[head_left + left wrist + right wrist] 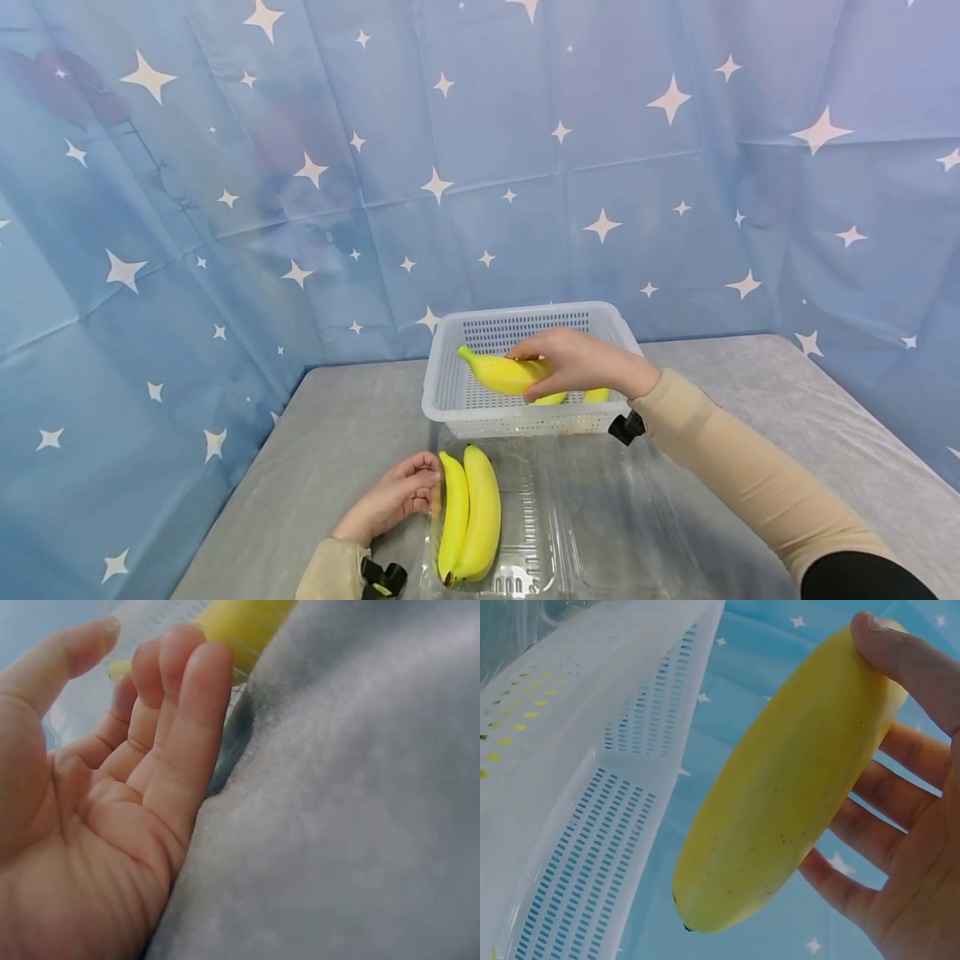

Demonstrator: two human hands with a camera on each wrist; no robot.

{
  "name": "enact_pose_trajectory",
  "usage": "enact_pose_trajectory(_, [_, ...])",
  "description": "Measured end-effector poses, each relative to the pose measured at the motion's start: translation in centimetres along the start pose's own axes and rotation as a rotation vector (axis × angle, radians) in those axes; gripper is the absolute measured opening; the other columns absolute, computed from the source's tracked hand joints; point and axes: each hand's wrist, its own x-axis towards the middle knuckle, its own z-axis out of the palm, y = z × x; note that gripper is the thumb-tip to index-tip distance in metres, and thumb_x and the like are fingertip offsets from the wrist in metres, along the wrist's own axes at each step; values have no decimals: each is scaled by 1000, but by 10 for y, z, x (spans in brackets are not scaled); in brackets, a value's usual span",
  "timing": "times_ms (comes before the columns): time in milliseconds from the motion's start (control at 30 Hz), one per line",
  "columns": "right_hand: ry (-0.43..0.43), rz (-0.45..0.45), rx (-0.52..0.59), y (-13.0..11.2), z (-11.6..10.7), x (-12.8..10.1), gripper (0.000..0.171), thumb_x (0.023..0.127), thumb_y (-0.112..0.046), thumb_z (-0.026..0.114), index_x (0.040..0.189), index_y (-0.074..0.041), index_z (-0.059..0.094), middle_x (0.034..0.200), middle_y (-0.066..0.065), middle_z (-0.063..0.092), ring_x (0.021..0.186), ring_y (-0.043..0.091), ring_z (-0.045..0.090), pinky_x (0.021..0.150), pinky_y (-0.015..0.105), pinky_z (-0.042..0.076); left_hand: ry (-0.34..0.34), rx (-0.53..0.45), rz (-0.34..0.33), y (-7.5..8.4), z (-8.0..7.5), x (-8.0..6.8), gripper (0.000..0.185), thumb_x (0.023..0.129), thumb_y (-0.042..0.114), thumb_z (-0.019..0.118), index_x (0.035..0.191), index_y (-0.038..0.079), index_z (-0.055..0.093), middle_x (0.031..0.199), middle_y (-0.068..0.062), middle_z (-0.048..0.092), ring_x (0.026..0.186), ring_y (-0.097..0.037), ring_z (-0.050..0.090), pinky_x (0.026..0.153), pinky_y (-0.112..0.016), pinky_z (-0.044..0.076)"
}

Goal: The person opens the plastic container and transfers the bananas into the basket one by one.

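Note:
My right hand (573,362) holds a yellow banana (498,373) above a white perforated basket (453,367), thumb on one side and fingers on the other. The right wrist view shows the same banana (780,795), speckled with small brown dots. Lower in the basket, parts of other bananas (596,396) show. In front of it lies an open clear plastic clamshell box (517,533) with two bananas (480,517) side by side in its left half. My left hand (401,496) is at that box's left edge, thumb apart from the loosely bent fingers (202,697); contact is unclear.
The box's clear lid half (615,517) lies to the right, below my right forearm. A grey cloth (300,467) covers the table. Behind it hangs a blue curtain (480,167) with white stars.

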Motion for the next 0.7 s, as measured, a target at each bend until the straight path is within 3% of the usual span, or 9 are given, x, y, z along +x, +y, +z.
enact_pose_trajectory(700, [-28,97,34,13,-5,2,51,79,-30,81,123,-12,64,108,-4,66,88,9,58,80,32,51,19,-4,-16,-1,1,0,5,98,6,49,102,9,48,78,-1,53,64,-13,59,59,-26,52])
